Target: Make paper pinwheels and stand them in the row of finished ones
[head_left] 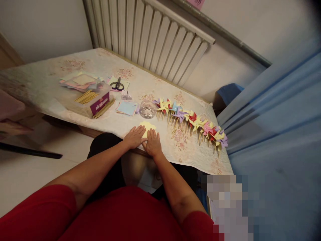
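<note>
A yellow piece of paper [147,126] lies on the table near its front edge, partly covered by both hands. My left hand [134,136] rests flat on its left side, fingers stretched out. On the right part of the paper, my right hand [152,142] lies with its fingers extended, its thumb close to the left hand. Just beyond the paper is a round clear dish [147,111] of small shiny metal pieces. A stack of coloured paper squares [126,108], light blue on top, sits to the left of the dish.
Paper pinwheels on sticks [194,121] line the table's right side. A clear box [94,100] with wooden sticks stands at left, coloured sheets [80,82] behind it. Scissors [117,84] and small boxes [125,95] lie farther back. A radiator [150,40] and blue curtain [276,127] border the table [198,157].
</note>
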Demonstrator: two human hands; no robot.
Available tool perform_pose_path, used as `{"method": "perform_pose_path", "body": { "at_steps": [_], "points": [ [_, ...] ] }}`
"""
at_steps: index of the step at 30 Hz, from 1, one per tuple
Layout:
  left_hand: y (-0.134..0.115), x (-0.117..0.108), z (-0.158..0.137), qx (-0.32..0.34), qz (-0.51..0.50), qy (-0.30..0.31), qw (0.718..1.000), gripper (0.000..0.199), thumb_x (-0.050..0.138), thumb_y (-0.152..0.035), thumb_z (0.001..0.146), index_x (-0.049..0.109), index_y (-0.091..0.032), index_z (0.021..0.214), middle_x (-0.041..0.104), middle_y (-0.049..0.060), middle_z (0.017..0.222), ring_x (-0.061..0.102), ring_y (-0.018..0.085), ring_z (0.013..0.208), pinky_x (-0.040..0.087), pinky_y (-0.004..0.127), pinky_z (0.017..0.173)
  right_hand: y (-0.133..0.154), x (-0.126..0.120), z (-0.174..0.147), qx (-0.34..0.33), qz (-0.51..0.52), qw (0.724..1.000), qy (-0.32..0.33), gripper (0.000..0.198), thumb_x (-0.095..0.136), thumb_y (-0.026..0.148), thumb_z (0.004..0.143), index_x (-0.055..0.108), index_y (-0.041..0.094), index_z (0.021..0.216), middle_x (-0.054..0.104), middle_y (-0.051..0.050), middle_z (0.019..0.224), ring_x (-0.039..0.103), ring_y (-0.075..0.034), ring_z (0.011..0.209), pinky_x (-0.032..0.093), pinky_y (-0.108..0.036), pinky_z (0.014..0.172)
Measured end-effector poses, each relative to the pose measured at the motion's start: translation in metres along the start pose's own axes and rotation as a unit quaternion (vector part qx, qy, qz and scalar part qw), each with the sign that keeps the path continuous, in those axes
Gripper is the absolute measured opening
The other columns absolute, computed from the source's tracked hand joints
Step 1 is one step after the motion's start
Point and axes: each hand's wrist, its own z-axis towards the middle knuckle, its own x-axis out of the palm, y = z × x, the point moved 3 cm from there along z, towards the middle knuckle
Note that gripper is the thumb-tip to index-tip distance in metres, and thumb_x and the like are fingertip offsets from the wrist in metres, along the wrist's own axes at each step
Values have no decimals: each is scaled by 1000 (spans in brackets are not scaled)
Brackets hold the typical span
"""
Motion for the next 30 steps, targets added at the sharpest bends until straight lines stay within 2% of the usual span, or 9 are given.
{"method": "perform_pose_path", "body": {
  "at_steps": [7,13,18,20,23,26,30],
  "points": [
    [0,3,-4,10,16,-32,999,64,39,-47,98,39,-11,152,31,15,162,24,28,152,19,50,122,0,-2,-18,-4,-9,1000,-22,72,42,51,99,36,0,149,31,-25,159,25,-35,150,17,-56,121],
    [-1,4,-4,13,27,-42,999,64,38,-46,99,40,-11,151,32,15,162,25,28,151,19,49,122,-5,1,-43,-7,-9,1000,-10,73,47,50,98,36,0,148,30,-26,159,23,-36,151,19,-57,121],
    [-1,5,-4,12,38,-42,998,65,36,-47,99,39,-8,151,32,15,162,25,28,151,19,49,122,-10,-5,-59,30,26,998,-40,71,44,46,99,33,-4,149,33,-28,157,23,-34,151,23,-53,122],
    [-1,5,-4,14,41,-45,998,65,35,-47,99,39,-9,151,32,15,162,25,29,151,18,49,122,-9,-13,-53,26,37,997,-65,71,43,44,100,30,-4,150,31,-28,158,19,-32,153,23,-53,122],
    [0,7,-3,12,34,-49,998,63,35,-46,99,39,-12,152,33,14,162,25,28,151,18,48,122,-4,-22,-27,-28,37,996,-73,71,42,47,100,30,0,152,28,-24,161,15,-31,154,19,-53,123],
    [1,9,-3,13,18,-40,999,62,35,-44,99,39,-13,152,33,14,161,25,28,151,18,49,122,-2,-18,1,-76,28,996,-34,75,45,52,98,32,1,151,28,-23,161,16,-31,154,18,-51,124],
    [2,11,-3,15,13,-43,999,62,35,-44,99,40,-14,152,34,14,161,25,29,151,18,51,122,-7,-4,14,-79,10,997,12,70,44,51,99,36,4,150,33,-21,159,23,-30,152,19,-51,123]
  ]
}}
